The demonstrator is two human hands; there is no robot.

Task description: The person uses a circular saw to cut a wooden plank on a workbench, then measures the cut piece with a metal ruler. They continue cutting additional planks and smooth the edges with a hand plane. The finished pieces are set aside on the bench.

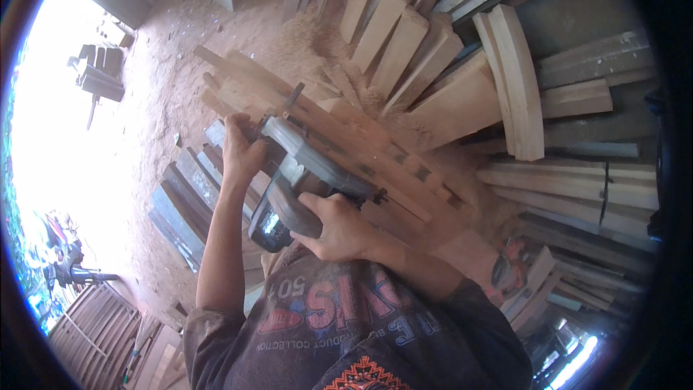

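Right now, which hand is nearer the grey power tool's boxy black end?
Right hand, on the curved grey handle beside that black end; the left hand is farther forward, at the front of the tool.

Grey-and-black handheld power tool (307, 150) hiding part of bare right hand (338, 228); dark printed short-sleeved shirt (303, 336) running off lower edge.

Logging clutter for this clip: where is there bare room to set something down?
The dirt floor looks mostly bare left of the grey boards, and again beyond the far ends of the brown timbers. Crowded: the right side, packed with lumber, and the timbers themselves, with the power tool over them.
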